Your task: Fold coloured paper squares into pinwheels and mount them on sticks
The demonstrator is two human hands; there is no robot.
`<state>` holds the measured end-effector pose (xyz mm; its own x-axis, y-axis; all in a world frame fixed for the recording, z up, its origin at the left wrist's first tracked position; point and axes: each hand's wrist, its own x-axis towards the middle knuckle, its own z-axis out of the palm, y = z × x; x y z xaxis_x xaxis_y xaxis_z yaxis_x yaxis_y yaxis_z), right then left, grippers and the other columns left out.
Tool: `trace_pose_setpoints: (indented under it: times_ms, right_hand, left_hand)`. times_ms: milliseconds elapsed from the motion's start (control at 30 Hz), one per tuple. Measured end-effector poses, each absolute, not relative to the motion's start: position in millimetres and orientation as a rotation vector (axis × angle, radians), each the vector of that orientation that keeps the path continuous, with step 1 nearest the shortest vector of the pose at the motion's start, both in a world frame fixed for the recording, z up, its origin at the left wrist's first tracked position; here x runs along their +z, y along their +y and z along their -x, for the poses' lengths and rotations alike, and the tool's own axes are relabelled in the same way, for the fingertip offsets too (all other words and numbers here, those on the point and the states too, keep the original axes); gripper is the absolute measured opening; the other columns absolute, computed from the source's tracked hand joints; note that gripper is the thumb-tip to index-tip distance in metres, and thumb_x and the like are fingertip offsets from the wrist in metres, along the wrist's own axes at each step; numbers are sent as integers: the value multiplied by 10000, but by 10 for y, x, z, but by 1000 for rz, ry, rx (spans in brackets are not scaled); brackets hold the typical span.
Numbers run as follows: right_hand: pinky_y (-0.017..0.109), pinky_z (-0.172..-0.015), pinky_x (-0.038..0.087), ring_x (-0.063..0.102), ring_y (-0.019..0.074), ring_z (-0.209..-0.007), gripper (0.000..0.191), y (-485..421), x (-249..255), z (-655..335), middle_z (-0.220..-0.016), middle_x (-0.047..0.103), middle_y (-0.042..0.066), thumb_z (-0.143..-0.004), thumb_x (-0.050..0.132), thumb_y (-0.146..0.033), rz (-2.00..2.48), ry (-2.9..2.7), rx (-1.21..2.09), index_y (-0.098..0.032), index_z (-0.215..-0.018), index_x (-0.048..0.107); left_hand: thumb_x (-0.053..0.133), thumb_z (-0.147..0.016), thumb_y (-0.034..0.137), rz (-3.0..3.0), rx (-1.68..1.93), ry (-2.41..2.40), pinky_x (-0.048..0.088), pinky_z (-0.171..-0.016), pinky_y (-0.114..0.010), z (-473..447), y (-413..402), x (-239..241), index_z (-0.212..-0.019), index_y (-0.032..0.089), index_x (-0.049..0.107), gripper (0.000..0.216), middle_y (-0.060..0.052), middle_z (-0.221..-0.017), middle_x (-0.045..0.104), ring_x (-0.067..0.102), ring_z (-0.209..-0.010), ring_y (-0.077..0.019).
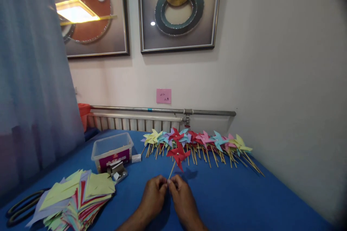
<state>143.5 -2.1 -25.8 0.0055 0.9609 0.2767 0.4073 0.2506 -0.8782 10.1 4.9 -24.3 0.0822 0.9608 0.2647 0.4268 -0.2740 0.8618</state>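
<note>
A red paper pinwheel [178, 154] on a thin wooden stick [172, 169] stands tilted in front of me, its blades facing up. Around the lower end of the stick, my left hand [155, 195] and my right hand [182, 196] meet with fingers pinched together. Both hands are closed on the stick, side by side above the blue tabletop [230, 202]. Just beyond the red pinwheel lies a long row of finished pinwheels [206, 139] in yellow, blue, purple, red and pink, their sticks pointing toward me.
At left lie a stack of cut coloured paper [81, 195] and black-handled scissors [23, 207]. Behind them stand a clear plastic tub [112, 151], a small open box [118, 171] and a small white box [136, 158]. A radiator [135, 122] runs along the wall; a curtain [35, 72] hangs left.
</note>
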Motion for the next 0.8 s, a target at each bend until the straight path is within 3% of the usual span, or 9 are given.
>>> trace_pose_setpoints:
  times_ms: [233,500,800]
  right_hand:
    - [269,-616,433,628,186,-653,183,29,-284,-1431,-666,667,-3,-859,536,-347,1344,-1428,785,-239,-726,600]
    - [270,-527,430,576,176,-547,231,76,-331,-1443,-588,606,-29,-878,533,-422,1289,-1335,765,-255,-728,586]
    - [269,-633,487,640,189,-673,142,-59,-276,-1377,-679,664,-6,-829,550,-326,1261,-1352,756,-247,-720,600]
  left_hand:
    - [485,-832,298,-1787,1165,1356,406,-673,-274,-145,15,-281,-713,195,591,189,-30,-703,657,583,-708,-190]
    - [481,-834,262,-1818,1069,1433,346,-621,-267,-152,10,-272,-670,198,543,187,1,-627,591,532,-634,-166]
    - [457,-874,282,-1844,1087,1441,337,-617,-261,-140,-1,-276,-675,205,525,225,6,-630,597,540,-634,-162]
